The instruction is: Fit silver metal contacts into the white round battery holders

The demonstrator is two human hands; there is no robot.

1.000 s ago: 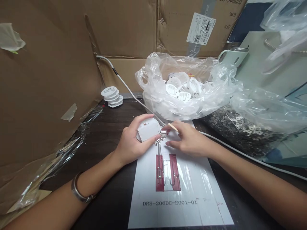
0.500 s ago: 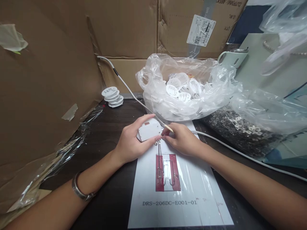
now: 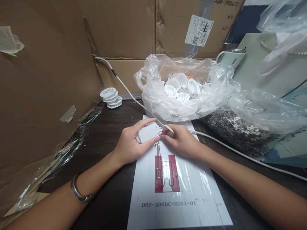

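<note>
My left hand (image 3: 130, 142) is closed around a flat white plastic piece (image 3: 149, 132), thumb along its near edge and fingers on the far side. The piece is tilted above the printed sheet (image 3: 192, 204). My right hand (image 3: 178, 139) is pinched at the piece's right edge, with its fingertips nearly meeting my left thumb. Whatever sits between those right fingertips is too small to make out. A pale beige stick-like thing (image 3: 169, 129) shows along my right index finger. Several tiny metal bits (image 3: 157, 143) show on the sheet just below my hands.
A clear plastic bag (image 3: 182, 110) of round white parts (image 3: 183, 97) stands behind my hands. Small metal pieces (image 3: 240, 127) fill another bag on the right. Round white parts are stacked (image 3: 111, 97) at the left. A white cable (image 3: 129, 91) crosses behind my hands; cardboard (image 3: 124, 28) walls the back.
The white piece has turned in my left hand, and the reddish slot on its face no longer shows. Both hands stay close together in nearly the same place.
</note>
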